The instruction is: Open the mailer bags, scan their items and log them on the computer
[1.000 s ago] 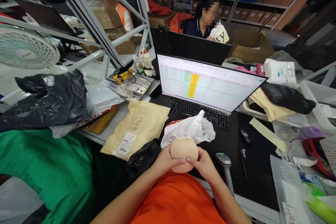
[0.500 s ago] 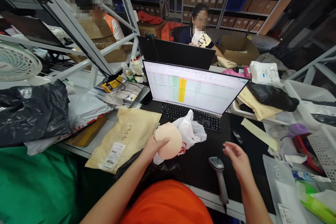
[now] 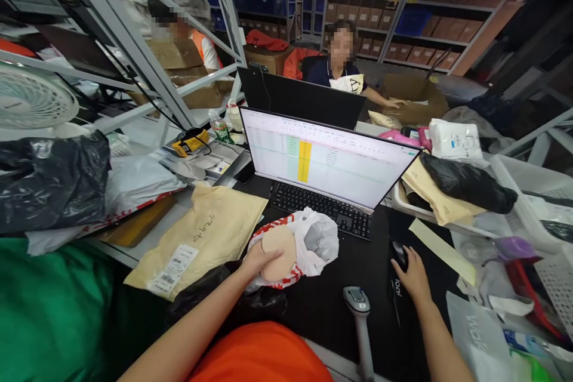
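Note:
My left hand pinches a flat, rounded beige pad, thumb on top and fingers hidden underneath. Beneath and beside the pad lies a crumpled white plastic bag with red print, its mouth toward the right. My right hand rests on a black computer mouse, with the fingers around its right side. A grey handheld barcode scanner lies between my two arms on the dark desk mat. Left of the pad is a yellow padded envelope with handwriting and a barcode label.
A monitor showing a spreadsheet stands behind the keyboard. Black and white parcels crowd the left. White baskets and packages line the right. A co-worker sits beyond the monitors, another person at far left.
My right hand has come down from the air onto the mouse. My left hand has lowered the pad slightly, and it now appears more tilted against the bag.

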Motion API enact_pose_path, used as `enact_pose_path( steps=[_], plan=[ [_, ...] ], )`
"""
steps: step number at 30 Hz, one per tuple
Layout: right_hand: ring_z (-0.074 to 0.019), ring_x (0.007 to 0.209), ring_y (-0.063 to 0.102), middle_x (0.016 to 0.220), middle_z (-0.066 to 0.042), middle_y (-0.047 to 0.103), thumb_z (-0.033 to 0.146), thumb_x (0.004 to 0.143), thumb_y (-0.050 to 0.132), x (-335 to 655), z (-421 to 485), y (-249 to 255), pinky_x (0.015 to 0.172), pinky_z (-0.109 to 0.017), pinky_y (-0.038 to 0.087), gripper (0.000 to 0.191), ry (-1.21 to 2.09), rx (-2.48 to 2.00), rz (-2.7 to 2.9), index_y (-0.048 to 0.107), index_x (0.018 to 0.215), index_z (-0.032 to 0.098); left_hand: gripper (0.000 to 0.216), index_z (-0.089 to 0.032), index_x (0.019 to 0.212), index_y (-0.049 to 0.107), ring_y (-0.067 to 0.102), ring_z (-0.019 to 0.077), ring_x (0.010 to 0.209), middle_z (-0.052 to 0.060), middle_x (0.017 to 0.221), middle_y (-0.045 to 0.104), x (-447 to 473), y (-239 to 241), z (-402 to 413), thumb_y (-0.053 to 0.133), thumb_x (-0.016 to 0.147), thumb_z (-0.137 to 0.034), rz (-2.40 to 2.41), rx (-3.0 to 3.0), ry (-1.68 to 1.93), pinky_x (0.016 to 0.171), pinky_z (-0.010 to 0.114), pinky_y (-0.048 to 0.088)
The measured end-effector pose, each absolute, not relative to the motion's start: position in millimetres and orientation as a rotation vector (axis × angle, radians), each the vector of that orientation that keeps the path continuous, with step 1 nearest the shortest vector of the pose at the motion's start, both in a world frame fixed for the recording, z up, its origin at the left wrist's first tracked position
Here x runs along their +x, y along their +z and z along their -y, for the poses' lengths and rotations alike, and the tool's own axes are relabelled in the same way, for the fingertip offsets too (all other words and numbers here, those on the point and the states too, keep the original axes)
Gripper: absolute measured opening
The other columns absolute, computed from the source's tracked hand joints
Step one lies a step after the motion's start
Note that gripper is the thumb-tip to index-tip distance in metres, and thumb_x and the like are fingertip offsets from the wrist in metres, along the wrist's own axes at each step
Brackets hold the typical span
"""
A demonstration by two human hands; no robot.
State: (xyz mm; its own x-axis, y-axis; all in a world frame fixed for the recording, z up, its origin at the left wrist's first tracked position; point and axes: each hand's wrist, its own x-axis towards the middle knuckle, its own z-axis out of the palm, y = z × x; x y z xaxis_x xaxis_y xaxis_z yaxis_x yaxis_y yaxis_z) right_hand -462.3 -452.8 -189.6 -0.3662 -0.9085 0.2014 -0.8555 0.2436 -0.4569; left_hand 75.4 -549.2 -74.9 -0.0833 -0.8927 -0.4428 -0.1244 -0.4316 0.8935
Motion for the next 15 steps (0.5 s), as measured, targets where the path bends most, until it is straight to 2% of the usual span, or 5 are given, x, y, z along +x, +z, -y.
enact_pose_path(
  steps=[9, 15],
  plan=[
    [-0.0367, 0.129, 0.054, 0.141, -0.023, 0.056, 0.060, 0.090, 0.047, -466, 468, -209, 0.107, -0.055, 0.047, 0.066, -0.854, -1.849, -2.494, 0.060, 0.133, 0.012, 0.066, -0.017, 0.109, 0.068, 0.075, 0.0294, 0.103, 0.014, 0.114, 0.078, 72, -93, 540, 0.097, 0.052, -0.034, 0.916, 1.726, -1.569, 0.089, 0.041, 0.063],
    [-0.0368, 0.122, 0.058, 0.135, -0.022, 0.059, 0.054, 0.087, 0.052, -460, 465, -205, 0.101, -0.053, 0.050, 0.057, -0.893, -1.835, -2.533, 0.064, 0.124, 0.011, 0.070, -0.017, 0.112, 0.072, 0.073, 0.0296, 0.108, 0.011, 0.117, 0.078, 69, -95, 527, 0.093, 0.050, -0.039, 1.171, 1.717, -1.698, 0.094, 0.041, 0.059]
  ],
)
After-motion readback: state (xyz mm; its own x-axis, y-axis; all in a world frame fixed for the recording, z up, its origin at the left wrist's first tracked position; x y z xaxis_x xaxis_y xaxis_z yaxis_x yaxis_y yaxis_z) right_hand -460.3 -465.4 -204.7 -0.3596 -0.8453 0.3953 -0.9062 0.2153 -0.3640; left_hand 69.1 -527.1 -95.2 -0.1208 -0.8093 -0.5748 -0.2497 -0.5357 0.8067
